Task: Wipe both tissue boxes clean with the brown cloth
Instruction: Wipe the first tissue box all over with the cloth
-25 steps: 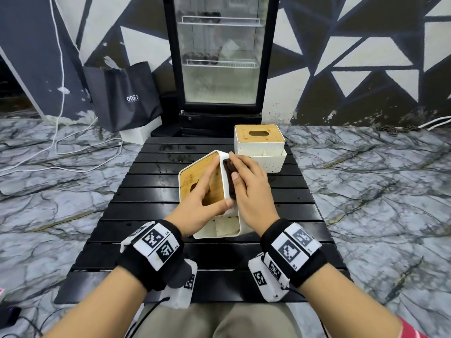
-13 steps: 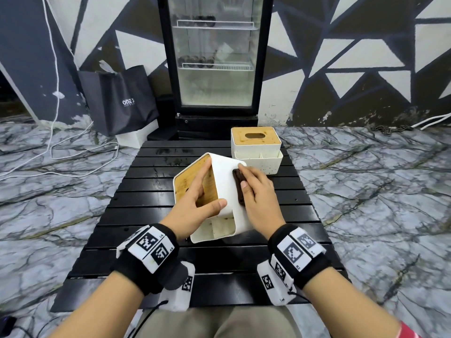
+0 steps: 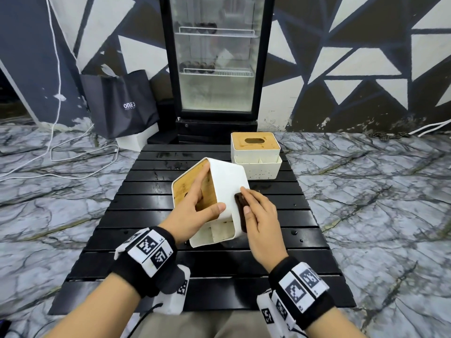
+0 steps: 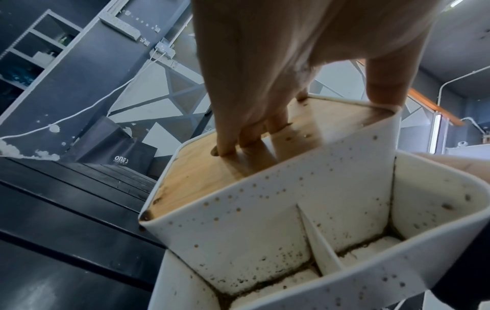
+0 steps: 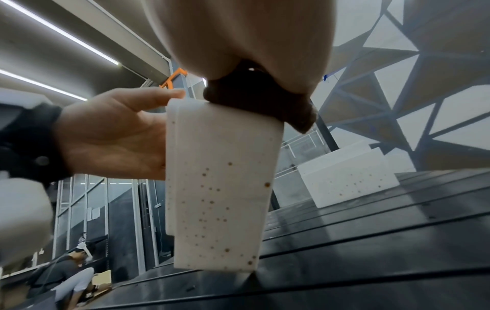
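Hands clean a tipped tissue box on a black table.

Black slat table [image 3: 151, 230] holds two white boxes with wooden tops. The far tissue box [image 3: 255, 154] stands upright at the back. The near tissue box [image 3: 225, 184] is tipped on its side, spotted with brown dots. The left hand [image 3: 192, 211] grips it, thumb on the white side. The right hand [image 3: 261, 220] presses the brown cloth [image 3: 241, 211] flat against its side.

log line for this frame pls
step: wiping near tissue box side | left hand: holds box tilted | right hand: presses brown cloth on white wall | far tissue box: upright, untouched
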`<state>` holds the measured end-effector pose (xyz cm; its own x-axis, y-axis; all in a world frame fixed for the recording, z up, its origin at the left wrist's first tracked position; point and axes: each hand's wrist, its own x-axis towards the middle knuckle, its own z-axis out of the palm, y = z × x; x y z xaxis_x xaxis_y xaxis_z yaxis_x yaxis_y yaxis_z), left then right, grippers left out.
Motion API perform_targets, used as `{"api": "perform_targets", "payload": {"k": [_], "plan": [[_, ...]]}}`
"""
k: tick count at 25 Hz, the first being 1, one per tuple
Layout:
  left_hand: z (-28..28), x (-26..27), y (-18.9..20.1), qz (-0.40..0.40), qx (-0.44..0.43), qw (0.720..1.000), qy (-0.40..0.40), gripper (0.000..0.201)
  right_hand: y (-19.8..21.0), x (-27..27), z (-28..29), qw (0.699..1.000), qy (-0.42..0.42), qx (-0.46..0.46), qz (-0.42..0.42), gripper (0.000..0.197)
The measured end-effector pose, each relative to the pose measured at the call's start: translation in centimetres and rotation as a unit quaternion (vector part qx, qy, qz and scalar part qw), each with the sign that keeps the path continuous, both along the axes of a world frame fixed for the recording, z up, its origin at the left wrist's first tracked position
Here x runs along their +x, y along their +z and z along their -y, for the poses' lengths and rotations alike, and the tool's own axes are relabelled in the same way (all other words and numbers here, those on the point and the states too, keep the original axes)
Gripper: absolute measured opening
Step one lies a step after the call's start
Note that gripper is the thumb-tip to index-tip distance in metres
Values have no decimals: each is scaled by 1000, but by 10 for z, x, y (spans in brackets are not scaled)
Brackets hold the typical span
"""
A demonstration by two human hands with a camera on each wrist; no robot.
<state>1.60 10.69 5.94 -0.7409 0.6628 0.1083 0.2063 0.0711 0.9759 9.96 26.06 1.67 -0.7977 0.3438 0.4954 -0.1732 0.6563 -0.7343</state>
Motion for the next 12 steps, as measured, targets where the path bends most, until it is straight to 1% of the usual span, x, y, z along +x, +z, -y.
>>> {"api": "perform_targets", "payload": {"k": [3, 6, 12], "plan": [[1, 0, 1, 6, 1, 1000, -2, 87, 1, 1, 11, 1000, -2, 0, 7, 52], [1, -1, 1, 6, 2, 1000, -12, 87, 8, -4, 19, 1000, 7, 15, -8, 50], [-2, 0, -1, -50, -19, 998, -30, 87, 30, -28, 19, 998, 18, 33, -43, 49]]}}
